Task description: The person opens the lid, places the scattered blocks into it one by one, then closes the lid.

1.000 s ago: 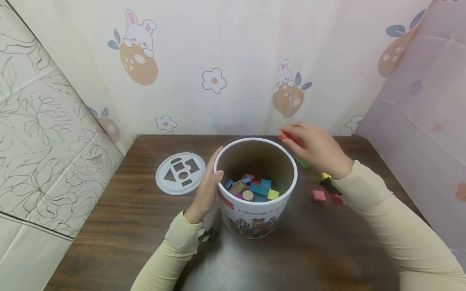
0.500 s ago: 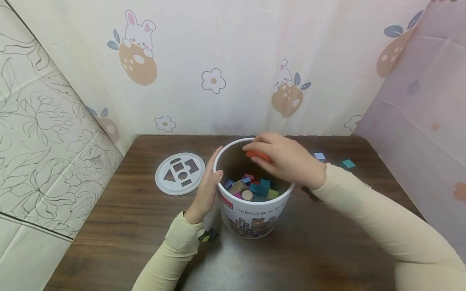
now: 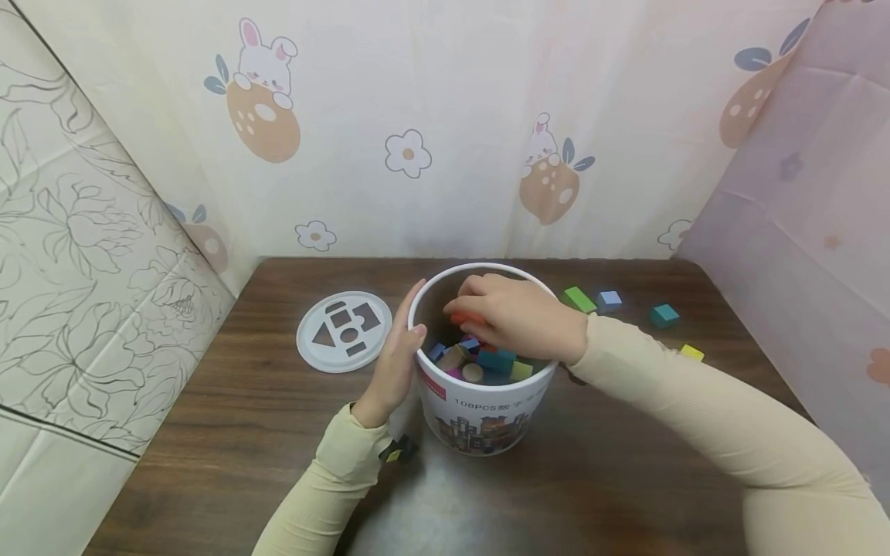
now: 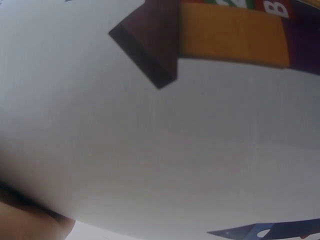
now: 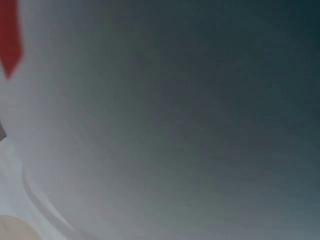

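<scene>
A white bucket printed with "108PCS" and a block-town picture stands upright, holding several coloured blocks. At its left side my left hand holds the wall, thumb at the rim and fingers along the outside. My right hand reaches inside the bucket, pinching a red block above the heap. Below it lie a teal block, a yellow-green block and a round wooden piece. The bucket's printed wall fills the left wrist view; the right wrist view is mostly blurred pale wall.
A white lid with shaped cutouts lies left of the bucket on the dark wooden table. On the right are loose blocks: green, light blue, teal and yellow. A patterned curtain hangs behind.
My right hand has carried the red block leftward from beyond the bucket's right rim and lowered it inside. The sleeve now covers the pink block. My left hand has stayed put.
</scene>
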The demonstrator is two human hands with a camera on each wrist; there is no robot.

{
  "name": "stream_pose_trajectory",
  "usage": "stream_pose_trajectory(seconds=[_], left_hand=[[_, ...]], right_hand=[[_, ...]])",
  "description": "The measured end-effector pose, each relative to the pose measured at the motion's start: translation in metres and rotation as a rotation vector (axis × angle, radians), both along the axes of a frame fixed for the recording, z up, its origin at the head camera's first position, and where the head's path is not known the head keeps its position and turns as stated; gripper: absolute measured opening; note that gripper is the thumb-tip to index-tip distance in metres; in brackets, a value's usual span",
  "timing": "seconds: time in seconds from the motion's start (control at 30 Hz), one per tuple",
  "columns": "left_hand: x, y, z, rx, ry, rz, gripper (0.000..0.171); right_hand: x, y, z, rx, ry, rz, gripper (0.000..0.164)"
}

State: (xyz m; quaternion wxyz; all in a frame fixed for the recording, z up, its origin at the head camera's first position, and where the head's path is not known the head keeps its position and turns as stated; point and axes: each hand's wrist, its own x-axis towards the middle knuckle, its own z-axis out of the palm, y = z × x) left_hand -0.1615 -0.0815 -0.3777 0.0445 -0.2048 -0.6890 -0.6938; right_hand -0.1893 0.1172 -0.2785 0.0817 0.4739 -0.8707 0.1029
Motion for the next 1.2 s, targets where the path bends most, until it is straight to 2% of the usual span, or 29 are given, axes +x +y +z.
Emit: stream_pose_trajectory(seconds=[0.43,0.63,0.77,1.03,1.2], left_hand=[[0.0,0.0,0.001,0.017,0.013,-0.011,0.069],[0.0,0.0,0.001,0.011,0.017,-0.008,0.069],[0.0,0.0,0.0,0.021,0.009,-0.013,0.068],[-0.002,-0.001,-0.002,0.032,0.012,-0.018,0.069],[-0.002,-0.001,-0.002,0.034,0.01,-0.019,0.067]], right_hand=[[-0.001,0.0,-0.005,0.032,-0.06,-0.022,0.035],[-0.002,0.005,-0.002,0.023,-0.049,-0.033,0.035],[-0.004,0.019,0.004,-0.021,-0.046,-0.06,0.033],[-0.011,0.072,0.009,-0.26,-0.031,-0.2,0.032],[-0.012,0.103,-0.002,-0.28,-0.113,-0.35,0.034]])
